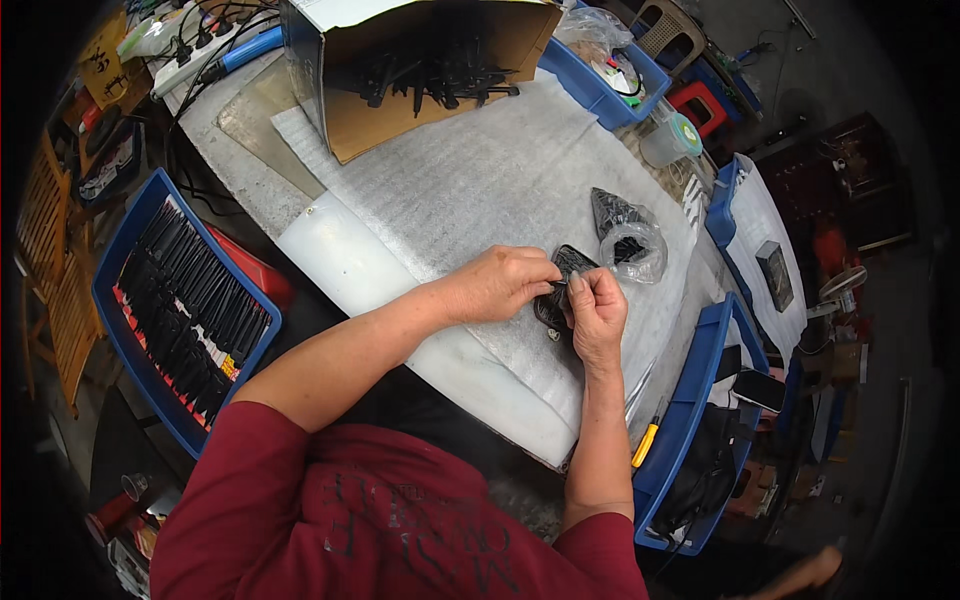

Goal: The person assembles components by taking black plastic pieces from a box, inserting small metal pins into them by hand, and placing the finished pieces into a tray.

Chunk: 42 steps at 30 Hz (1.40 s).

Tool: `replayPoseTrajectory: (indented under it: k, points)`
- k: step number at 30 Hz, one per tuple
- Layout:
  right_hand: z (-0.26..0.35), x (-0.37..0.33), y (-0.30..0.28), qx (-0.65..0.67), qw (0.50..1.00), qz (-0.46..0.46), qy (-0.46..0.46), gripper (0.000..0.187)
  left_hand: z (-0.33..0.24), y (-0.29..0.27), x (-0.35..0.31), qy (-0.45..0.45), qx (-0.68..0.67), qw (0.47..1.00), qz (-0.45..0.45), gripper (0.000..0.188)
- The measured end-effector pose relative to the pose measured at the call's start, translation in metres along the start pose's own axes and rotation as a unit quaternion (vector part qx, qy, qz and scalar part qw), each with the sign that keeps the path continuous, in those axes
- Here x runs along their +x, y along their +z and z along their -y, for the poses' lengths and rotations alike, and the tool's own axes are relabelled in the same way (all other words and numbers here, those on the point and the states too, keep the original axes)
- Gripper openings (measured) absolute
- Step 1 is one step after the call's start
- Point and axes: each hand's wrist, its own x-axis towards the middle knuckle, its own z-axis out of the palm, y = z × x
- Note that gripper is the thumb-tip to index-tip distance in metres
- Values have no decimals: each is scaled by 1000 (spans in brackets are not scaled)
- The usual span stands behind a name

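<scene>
Both hands meet over the foam-covered table. My left hand (500, 285) is closed, thumb and fingers pinched at the edge of a small flat black part (573, 261). From the other side my right hand (598, 318) pinches the same part. It has a rounded outline; its exact kind does not show. Just beyond lies a clear plastic bag (638, 252) with dark pieces in it. Under the hands is another dark heap (548, 312), partly covered by my fingers, with a small pale round piece (553, 335) by it.
An open cardboard box (390, 130) of thin black parts stands at the back. Blue trays hold black pieces at left (190, 400) and right (650, 480). A yellow-handled tool (646, 445) lies beside the right tray. A clear lidded tub (670, 140) stands back right.
</scene>
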Motion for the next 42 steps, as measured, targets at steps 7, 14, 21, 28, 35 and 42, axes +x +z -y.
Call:
replayPoseTrajectory:
  k: [7,14,21,28,35,42]
  points:
    - [1,1,-1,98,995,-25,12,18,-1,-2,2,-19,-21,1000,9,13]
    - [8,-2,1,46,999,-2,-3,10,0,-2,2,-16,-33,999,12,13]
    - [-5,-1,-4,-29,1000,1,-9,14,-1,-1,1,7,-17,1000,8,13]
    - [-4,-1,-1,55,998,-27,21,25,-1,-2,1,-7,-14,1000,2,12]
    - [2,-1,-5,50,999,2,-4,11,-3,-4,3,-22,-23,999,18,13]
    - [-6,-2,-4,-37,999,-2,-21,11,-2,-1,1,-7,-15,1000,12,13]
